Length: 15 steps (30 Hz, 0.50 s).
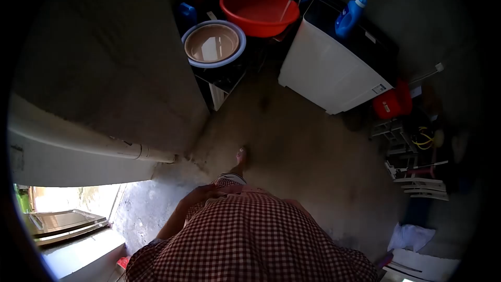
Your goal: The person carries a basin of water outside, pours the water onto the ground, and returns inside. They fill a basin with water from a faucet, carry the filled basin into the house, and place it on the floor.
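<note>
My left hand (206,192) is at my waist, at the front edge of the checked shirt (245,235). It lies beside a pinkish patch of cloth, and its fingers are too dark and blurred to make out. At the right edge of the shirt only a small sliver of what may be my right arm shows; my right hand is hidden. One foot (240,155) is forward on the floor (292,141).
Ahead stand a red basin (255,8), a brown bowl (211,43) inside a pale blue basin (241,47), and a white washing machine (334,65) carrying a blue bottle (348,18). At right are a red bucket (394,102) and racks (422,185); at left, a pipe (125,148).
</note>
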Each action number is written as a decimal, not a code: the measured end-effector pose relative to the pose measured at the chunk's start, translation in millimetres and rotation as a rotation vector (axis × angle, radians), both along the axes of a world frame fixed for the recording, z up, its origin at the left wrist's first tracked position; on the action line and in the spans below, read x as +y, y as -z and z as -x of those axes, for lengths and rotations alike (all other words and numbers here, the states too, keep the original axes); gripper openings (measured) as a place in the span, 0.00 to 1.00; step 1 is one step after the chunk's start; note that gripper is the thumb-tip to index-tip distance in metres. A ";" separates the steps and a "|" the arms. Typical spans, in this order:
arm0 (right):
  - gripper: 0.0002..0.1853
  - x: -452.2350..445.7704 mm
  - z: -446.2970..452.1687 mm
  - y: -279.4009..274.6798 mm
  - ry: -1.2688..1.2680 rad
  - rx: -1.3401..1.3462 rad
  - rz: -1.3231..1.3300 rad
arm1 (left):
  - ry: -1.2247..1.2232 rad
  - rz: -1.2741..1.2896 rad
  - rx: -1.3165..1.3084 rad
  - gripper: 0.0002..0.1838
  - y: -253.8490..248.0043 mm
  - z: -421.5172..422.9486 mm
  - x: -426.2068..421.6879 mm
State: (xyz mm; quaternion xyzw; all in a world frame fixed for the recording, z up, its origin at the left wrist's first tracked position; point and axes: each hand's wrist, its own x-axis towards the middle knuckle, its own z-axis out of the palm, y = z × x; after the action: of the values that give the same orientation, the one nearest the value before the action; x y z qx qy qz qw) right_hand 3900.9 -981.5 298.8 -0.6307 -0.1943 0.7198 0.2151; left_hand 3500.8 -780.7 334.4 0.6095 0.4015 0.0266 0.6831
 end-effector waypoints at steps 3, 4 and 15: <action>0.19 72.2 -49.1 -40.2 0.156 -0.046 -0.078 | 0.122 -0.229 0.184 0.19 17.4 -22.6 84.9; 0.19 82.8 -72.6 -54.5 0.185 -0.043 -0.104 | 0.119 -0.328 0.252 0.19 18.9 -41.1 105.7; 0.18 113.0 -209.7 -34.6 0.996 -0.219 0.032 | 0.009 -0.388 0.118 0.20 -71.2 -314.5 346.6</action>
State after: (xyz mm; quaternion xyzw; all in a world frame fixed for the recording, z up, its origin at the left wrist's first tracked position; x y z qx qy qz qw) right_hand 4110.6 -868.5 333.4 -0.7217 0.1197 0.4626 0.5008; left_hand 3815.2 -434.1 405.6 0.7320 0.4254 0.0646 0.5282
